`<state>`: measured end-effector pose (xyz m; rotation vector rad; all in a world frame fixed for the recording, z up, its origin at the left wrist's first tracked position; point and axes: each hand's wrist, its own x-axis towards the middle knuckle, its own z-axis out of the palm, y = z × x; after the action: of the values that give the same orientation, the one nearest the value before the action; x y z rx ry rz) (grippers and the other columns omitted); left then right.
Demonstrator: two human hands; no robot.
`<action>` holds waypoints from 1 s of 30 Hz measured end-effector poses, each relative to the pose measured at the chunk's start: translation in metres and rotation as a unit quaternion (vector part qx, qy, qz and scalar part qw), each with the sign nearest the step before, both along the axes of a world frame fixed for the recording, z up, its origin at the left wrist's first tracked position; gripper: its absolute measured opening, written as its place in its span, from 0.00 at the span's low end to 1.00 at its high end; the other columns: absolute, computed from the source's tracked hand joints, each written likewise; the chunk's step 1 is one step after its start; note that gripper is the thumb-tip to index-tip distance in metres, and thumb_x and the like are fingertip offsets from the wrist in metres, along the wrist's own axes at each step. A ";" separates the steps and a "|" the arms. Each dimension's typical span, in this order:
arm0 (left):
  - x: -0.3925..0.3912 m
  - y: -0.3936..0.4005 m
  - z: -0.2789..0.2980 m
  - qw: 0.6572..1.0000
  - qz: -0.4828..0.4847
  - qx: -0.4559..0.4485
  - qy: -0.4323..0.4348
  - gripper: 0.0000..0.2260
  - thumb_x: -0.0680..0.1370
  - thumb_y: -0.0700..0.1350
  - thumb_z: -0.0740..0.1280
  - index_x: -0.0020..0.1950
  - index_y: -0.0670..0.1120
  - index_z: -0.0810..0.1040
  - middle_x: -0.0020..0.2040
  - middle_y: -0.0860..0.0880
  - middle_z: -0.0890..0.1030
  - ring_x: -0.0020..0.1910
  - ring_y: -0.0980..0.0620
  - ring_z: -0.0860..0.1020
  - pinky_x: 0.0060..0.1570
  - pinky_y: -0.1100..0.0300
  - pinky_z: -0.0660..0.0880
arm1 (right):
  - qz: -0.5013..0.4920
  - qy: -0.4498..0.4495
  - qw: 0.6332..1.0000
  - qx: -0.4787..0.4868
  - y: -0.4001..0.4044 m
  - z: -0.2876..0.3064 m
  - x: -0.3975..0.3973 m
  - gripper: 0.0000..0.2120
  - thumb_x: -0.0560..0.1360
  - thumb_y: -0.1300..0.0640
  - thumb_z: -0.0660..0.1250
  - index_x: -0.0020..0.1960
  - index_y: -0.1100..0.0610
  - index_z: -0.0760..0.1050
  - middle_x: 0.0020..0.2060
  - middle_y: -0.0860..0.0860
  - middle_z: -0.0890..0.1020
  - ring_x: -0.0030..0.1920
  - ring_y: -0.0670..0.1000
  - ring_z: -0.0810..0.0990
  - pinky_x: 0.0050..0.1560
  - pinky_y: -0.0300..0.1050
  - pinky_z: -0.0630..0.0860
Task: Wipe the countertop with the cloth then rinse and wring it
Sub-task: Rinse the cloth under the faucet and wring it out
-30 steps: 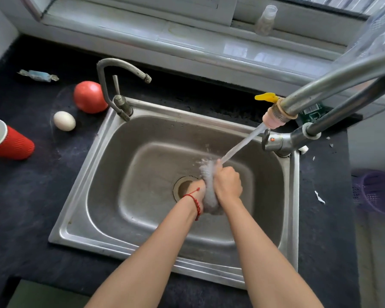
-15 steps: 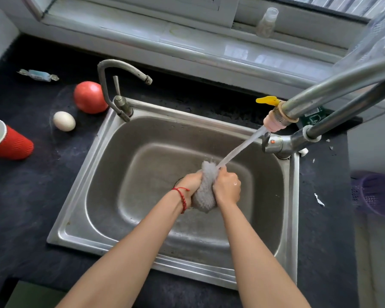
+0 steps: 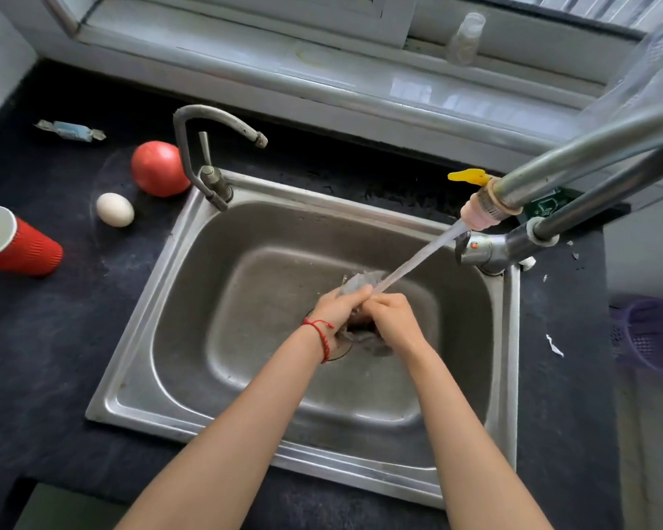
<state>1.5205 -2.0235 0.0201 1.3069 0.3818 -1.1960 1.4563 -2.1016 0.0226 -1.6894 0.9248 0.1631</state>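
Over the middle of the steel sink (image 3: 161, 300), my left hand (image 3: 339, 307) and my right hand (image 3: 393, 319) are pressed together around a wet grey cloth (image 3: 358, 283). Most of the cloth is hidden between the palms; a bunch sticks out above the fingers and a darker fold hangs below. A stream of water (image 3: 418, 258) runs slantwise from the pink-tipped tap (image 3: 479, 214) at the right onto the cloth's top. The dark countertop (image 3: 54, 357) surrounds the sink.
A second curved tap (image 3: 207, 154) stands at the sink's back left corner. On the counter to the left lie a tomato (image 3: 157, 168), an egg (image 3: 115, 209), a tipped red cup (image 3: 16, 244) and a wrapped sweet (image 3: 69, 130). A purple basket (image 3: 651, 334) sits far right.
Both hands have closed tighter over the cloth, so less of it shows. The cloth's top has turned from under my right hand to above my left fingers. Water keeps running.
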 end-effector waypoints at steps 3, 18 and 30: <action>0.004 0.001 -0.002 0.990 -0.021 0.055 -0.131 0.12 0.76 0.37 0.65 0.58 0.35 0.77 0.45 0.44 0.79 0.43 0.50 0.77 0.46 0.59 0.77 | -0.044 -0.026 0.996 -0.067 -0.012 -0.005 -0.010 0.11 0.70 0.62 0.69 0.52 0.57 0.79 0.54 0.58 0.77 0.59 0.55 0.73 0.63 0.52 0.69; -0.005 0.011 -0.020 0.984 -0.043 0.175 0.013 0.23 0.78 0.54 0.59 0.62 0.37 0.73 0.64 0.40 0.75 0.64 0.41 0.73 0.66 0.46 0.69 | -0.093 -0.117 0.987 0.058 0.005 -0.002 -0.007 0.12 0.78 0.56 0.61 0.51 0.63 0.78 0.48 0.61 0.82 0.45 0.51 0.79 0.51 0.46 0.76; -0.011 -0.011 -0.018 0.990 0.009 0.109 0.091 0.15 0.78 0.43 0.60 0.31 0.45 0.69 0.27 0.47 0.74 0.33 0.50 0.76 0.36 0.63 0.76 | -0.014 0.130 0.961 -0.245 0.014 0.005 0.005 0.26 0.80 0.46 0.48 0.53 0.63 0.78 0.53 0.66 0.81 0.55 0.66 0.78 0.55 0.56 0.74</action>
<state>1.5095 -2.0350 0.0021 1.3794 0.6719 -1.2896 1.4614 -2.0878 0.0279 -2.1439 1.2599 0.1484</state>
